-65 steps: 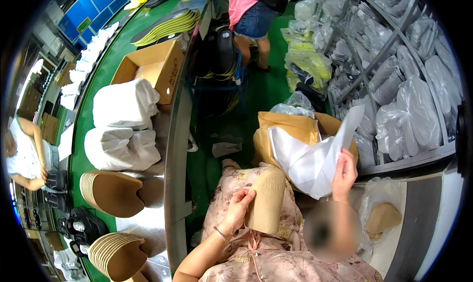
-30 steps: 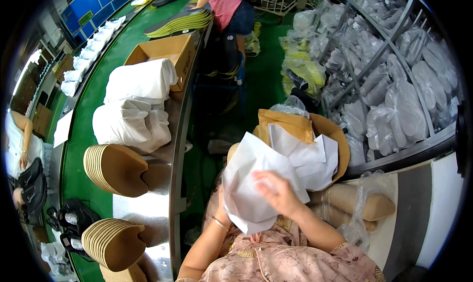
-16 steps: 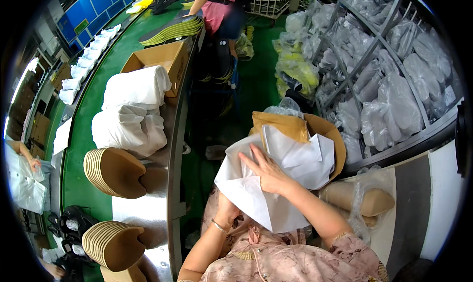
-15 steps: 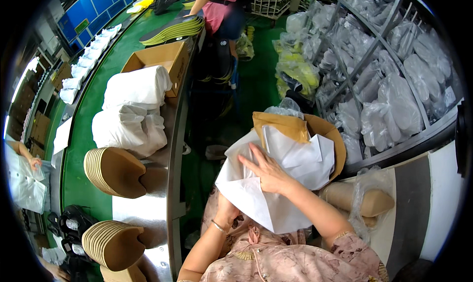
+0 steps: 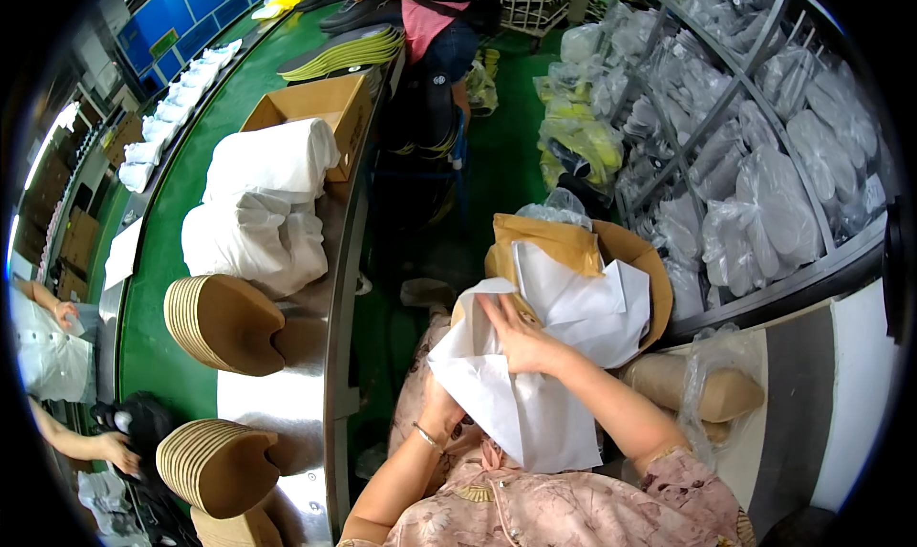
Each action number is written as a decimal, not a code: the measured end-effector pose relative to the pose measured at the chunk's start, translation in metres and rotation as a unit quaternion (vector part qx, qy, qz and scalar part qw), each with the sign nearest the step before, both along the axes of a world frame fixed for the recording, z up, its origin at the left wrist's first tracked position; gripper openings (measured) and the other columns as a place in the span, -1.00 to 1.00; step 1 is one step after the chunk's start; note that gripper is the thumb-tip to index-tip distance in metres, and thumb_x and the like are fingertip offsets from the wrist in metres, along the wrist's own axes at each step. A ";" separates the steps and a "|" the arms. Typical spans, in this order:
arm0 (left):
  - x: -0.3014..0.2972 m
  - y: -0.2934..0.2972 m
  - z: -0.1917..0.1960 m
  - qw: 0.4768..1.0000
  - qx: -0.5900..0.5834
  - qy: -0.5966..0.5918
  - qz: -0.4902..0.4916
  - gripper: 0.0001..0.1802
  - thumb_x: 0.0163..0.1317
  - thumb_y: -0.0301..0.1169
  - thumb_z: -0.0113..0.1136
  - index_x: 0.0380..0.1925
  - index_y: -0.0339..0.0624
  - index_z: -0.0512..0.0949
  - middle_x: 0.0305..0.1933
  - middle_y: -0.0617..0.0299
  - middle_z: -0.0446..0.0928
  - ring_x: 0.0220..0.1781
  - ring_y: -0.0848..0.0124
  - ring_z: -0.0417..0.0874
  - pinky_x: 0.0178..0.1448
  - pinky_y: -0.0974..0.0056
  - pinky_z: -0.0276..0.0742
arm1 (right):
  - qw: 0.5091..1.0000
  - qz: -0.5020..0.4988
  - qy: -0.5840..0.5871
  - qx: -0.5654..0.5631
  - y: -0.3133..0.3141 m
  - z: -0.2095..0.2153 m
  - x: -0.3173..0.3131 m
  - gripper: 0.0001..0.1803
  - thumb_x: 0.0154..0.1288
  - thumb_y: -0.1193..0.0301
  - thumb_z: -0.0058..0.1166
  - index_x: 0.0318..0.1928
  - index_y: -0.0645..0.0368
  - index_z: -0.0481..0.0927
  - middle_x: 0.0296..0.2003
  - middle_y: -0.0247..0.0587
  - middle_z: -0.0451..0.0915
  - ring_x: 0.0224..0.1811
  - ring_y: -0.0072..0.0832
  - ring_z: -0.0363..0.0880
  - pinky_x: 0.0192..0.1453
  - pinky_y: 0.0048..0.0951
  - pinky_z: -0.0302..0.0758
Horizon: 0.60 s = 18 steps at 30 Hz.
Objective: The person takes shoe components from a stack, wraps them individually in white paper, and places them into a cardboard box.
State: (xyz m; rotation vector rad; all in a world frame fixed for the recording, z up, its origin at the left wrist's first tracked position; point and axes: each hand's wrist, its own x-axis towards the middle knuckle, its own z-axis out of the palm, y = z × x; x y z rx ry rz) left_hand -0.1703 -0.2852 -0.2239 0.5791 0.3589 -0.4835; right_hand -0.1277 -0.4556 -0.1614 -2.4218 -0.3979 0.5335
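Note:
A sheet of thin white paper [image 5: 492,394] is bunched and folded in front of my body. My left hand [image 5: 442,409] grips its left side from below, with the fingers mostly hidden under the paper. My right hand [image 5: 519,341] is closed on the upper part of the sheet, fingertips at a fold. More white paper sheets [image 5: 576,301] lie just beyond, in an open brown container [image 5: 650,270] with a brown paper flap [image 5: 544,242]. Whether anything sits inside the bunched sheet, I cannot tell.
On the green-topped bench at left are two stacks of brown moulded cardboard forms [image 5: 215,327], white wrapped bundles [image 5: 253,241] and an open carton [image 5: 315,103]. Bagged insoles [image 5: 755,193] fill a metal rack at right. Co-workers' hands [image 5: 115,450] show at left and at the far end.
The white sheet is drawn in and more folded. My right hand's fingers, spread flat before, are now closer together at the fold. A co-worker's arm at lower left reaches to a black item.

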 end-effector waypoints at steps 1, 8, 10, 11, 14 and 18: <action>-0.004 -0.002 0.000 1.000 0.017 0.011 -0.005 -0.50 0.33 -0.28 -0.18 0.23 -0.27 0.21 0.19 0.05 0.36 0.11 0.17 0.47 0.15 0.11 0.45 | 1.000 -0.007 0.016 -0.013 0.001 -0.005 -0.004 0.22 -0.12 0.16 0.29 0.40 -0.06 -0.35 0.33 0.36 -0.34 0.40 0.19 -0.27 0.41 -0.13 -0.03; -0.012 -0.014 -0.011 0.986 -0.040 0.077 -0.140 -0.28 0.32 0.11 -0.32 0.26 -0.22 0.19 0.25 0.06 0.30 0.23 0.16 0.35 0.26 0.10 0.28 | 0.998 -0.036 0.054 -0.011 -0.025 -0.053 -0.030 0.22 -0.12 0.11 0.31 0.40 0.02 -0.30 0.32 0.40 -0.40 0.39 0.23 -0.28 0.41 -0.11 -0.05; -0.008 -0.015 -0.017 0.977 -0.002 0.070 -0.202 -0.13 0.24 0.30 -0.42 0.28 -0.19 0.15 0.30 0.06 0.23 0.29 0.18 0.27 0.35 0.12 0.13 | 0.997 -0.043 0.068 -0.016 -0.032 -0.056 -0.037 0.20 -0.11 0.17 0.30 0.40 0.04 -0.29 0.32 0.41 -0.40 0.39 0.23 -0.28 0.42 -0.12 -0.06; -0.008 -0.014 -0.019 0.969 0.069 0.074 -0.227 -0.12 0.24 0.30 -0.40 0.28 -0.22 0.15 0.30 0.04 0.23 0.29 0.19 0.26 0.34 0.14 0.13 | 0.995 -0.047 0.079 -0.027 -0.034 -0.061 -0.046 0.17 -0.09 0.22 0.27 0.40 0.04 -0.28 0.32 0.41 -0.40 0.39 0.24 -0.28 0.42 -0.11 -0.05; 0.004 -0.018 -0.014 0.925 0.261 0.002 -0.277 -0.11 0.19 0.22 -0.20 0.26 -0.34 0.13 0.28 0.00 0.24 0.26 0.21 0.29 0.28 0.19 0.20 | 0.989 -0.088 0.107 -0.050 -0.043 -0.085 -0.063 0.09 -0.07 0.38 0.16 0.40 0.04 -0.27 0.33 0.39 -0.40 0.38 0.26 -0.27 0.41 -0.11 -0.03; 0.041 -0.037 -0.024 0.853 0.420 -0.186 -0.248 -0.18 0.03 -0.23 0.34 0.16 -0.54 0.20 0.10 -0.06 0.43 0.05 0.22 0.50 0.07 0.28 0.44 | 0.984 -0.093 0.138 -0.060 -0.037 -0.090 -0.069 0.04 -0.13 0.54 0.02 0.40 0.07 -0.21 0.33 0.39 -0.39 0.35 0.34 -0.24 0.39 -0.08 0.00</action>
